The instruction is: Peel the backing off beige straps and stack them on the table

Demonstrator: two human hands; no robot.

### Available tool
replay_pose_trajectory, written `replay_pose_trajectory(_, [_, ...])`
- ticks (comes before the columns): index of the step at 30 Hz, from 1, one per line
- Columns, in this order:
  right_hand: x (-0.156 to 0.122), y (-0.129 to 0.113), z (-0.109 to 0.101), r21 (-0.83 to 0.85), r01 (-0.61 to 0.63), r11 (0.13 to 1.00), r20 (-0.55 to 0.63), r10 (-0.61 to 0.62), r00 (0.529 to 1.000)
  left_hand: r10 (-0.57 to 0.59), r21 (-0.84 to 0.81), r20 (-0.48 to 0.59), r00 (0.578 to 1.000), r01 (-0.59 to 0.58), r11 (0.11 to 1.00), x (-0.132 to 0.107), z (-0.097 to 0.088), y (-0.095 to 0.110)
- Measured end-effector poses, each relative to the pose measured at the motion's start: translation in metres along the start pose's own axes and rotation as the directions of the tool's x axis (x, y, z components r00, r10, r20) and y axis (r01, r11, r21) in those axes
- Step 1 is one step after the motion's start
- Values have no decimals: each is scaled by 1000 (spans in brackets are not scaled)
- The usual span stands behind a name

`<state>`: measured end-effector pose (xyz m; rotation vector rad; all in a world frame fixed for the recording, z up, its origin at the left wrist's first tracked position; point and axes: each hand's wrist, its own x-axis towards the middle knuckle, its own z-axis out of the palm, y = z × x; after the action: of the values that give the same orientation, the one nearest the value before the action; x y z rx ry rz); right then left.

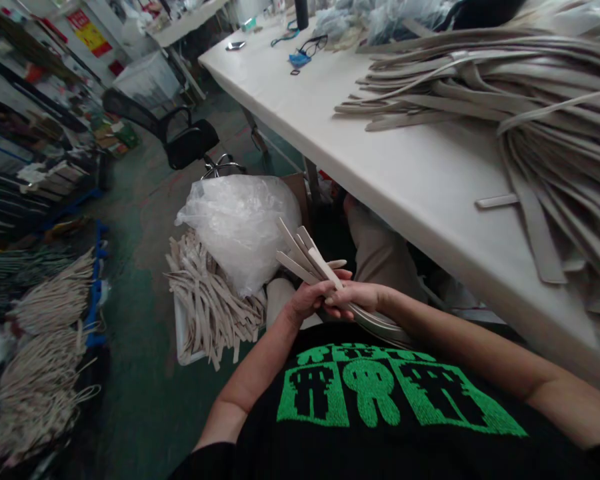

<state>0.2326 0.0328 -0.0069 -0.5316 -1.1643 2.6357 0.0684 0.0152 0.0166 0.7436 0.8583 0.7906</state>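
A small bundle of flat beige straps [300,257] lies across my lap, its ends fanned out beyond my fingers. My left hand [311,297] is closed around the bundle near those ends. Right beside it, my right hand [351,296] grips the same straps, and the two hands touch. The rest of the bundle [380,327] trails back under my right forearm. A large heap of similar straps [530,93] is spread on the white table [380,180], with some hanging over its edge.
Left of my legs, a clear plastic bag [243,220] sits against a white crate [183,337] filled with straps. An office chair [185,140] stands farther off. More strap bundles [45,380] lie on the left near a blue pallet [97,293]. Glasses [314,45] rest on the table.
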Motion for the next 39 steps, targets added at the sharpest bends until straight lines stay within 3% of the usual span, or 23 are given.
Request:
replay_pose_trajectory(4, [6,-2,6,-157,-60,986,-222,24,975,93,-202,-234,968,-142,969,-6,-29,-6])
replay_pose_trajectory(6, [5,-2,6,-188,-123,974,-258,72,964,84,-251,-347,934,-179,951,-9,-38,-11])
replay_pose_trajectory(8, [4,-1,7,-200,-169,965,-267,112,957,75,-248,-388,919,-182,952,-11,-42,-17])
replay_pose_trajectory(15, [9,2,15,-139,-253,957,-421,174,890,41,-139,-289,956,-84,987,-20,-43,-37])
replay_pose_trajectory(20, [18,5,15,-221,-327,919,-523,172,835,48,30,-243,969,-42,999,-24,-66,-49])
replay_pose_trajectory(23, [23,7,11,-128,-348,929,-581,214,785,114,143,-231,966,-82,986,-29,-75,-53])
replay_pose_trajectory(27, [25,12,3,-15,-367,930,-616,281,736,161,178,-219,962,-122,976,-38,-95,-56])
replay_pose_trajectory(29, [24,15,-1,0,-383,924,-618,302,726,174,191,-349,921,-111,975,-44,-117,-62])
replay_pose_trajectory(30, [24,17,-3,-1,-388,922,-621,303,723,170,195,-448,878,-89,977,-47,-131,-66])
replay_pose_trajectory(33, [22,18,-6,-11,-387,922,-643,290,709,79,155,-743,664,57,986,-58,-176,-82])
replay_pose_trajectory(35, [21,15,-6,-2,-363,932,-656,273,704,23,125,-834,551,148,981,-62,-202,-93])
replay_pose_trajectory(37, [20,10,-6,29,-319,947,-644,262,719,9,135,-856,517,207,969,-60,-219,-103])
replay_pose_trajectory(39, [19,6,-7,91,-254,963,-599,257,759,15,170,-854,520,252,953,-53,-228,-111])
